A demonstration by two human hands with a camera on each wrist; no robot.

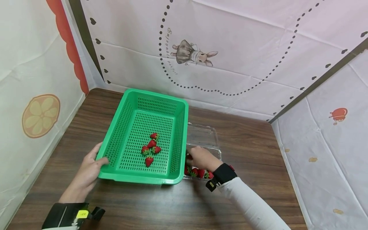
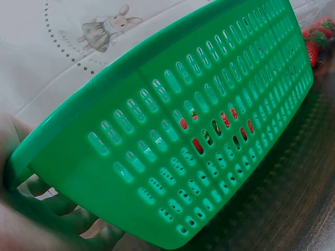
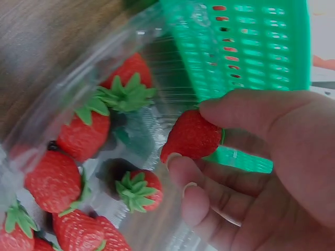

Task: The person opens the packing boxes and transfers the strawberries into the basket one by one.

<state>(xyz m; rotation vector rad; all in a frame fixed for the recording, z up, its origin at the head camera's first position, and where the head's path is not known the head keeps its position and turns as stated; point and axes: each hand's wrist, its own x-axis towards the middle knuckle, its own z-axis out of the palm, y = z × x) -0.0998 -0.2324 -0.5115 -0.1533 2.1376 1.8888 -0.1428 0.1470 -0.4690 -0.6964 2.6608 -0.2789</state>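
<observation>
Left hand point(image 2: 36, 222) at lower left, gripping green basket point(image 2: 141, 123) by the rim, fingers curled under it outside the wall. Basket looks slanted across the frame, slotted long side facing camera. Red and green bits point(image 2: 197, 146) show through middle slots. Strawberries point(image 2: 312, 53) past the far end, top right, partly cut off. Dark wood tabletop point(image 2: 261, 214) below; white sheet point(image 2: 26, 63) behind, rabbit print point(image 2: 107, 31), dotted line.

Brown table point(image 1: 253, 153), patterned pale walls point(image 1: 247, 41)
</observation>
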